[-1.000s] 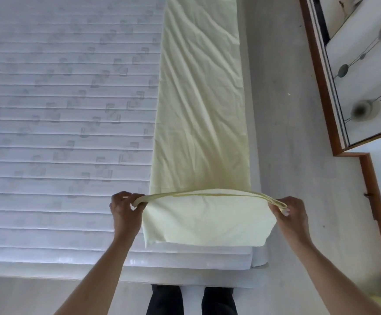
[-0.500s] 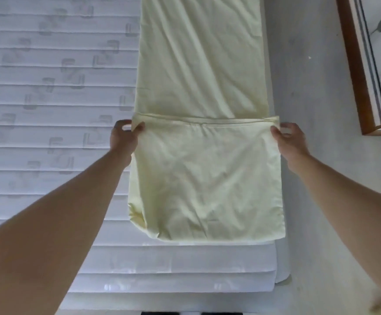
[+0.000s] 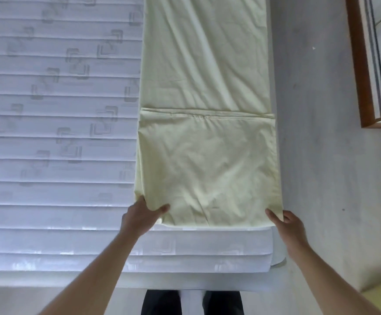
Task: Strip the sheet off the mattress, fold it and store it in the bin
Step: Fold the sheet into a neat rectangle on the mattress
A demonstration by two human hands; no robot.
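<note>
I see the white quilted mattress [image 3: 55, 137] with its grey square pattern filling the left and centre of the frame, bare of any cover, so I judge the stripping done and the folding in hand. On it, along its right edge, lies the pale yellow cotton sheet [image 3: 205, 71], already narrowed to a long strip that runs from the top centre of the frame down toward the bottom centre. The near end of the strip is doubled over onto itself, a square panel whose far hem crosses the strip at mid-frame. To the right of the sheet is pale grey floor [image 3: 316, 155], and a wood-framed cabinet [image 3: 355, 64] stands at the upper right. No bin shows that I can name; something yellow-green sits at the lower right corner, too cropped to tell.

My left hand [image 3: 139, 220] grips the near left corner of the folded panel, thumb on top and fingers curled under the fold. My right hand [image 3: 290, 228] pinches the near right corner likewise, thumb on the cloth.

The next move, as I judge it, calls for lifting both corners evenly and carrying this fold farther up the strip, keeping the side edges aligned so that the stack stays square.
</note>
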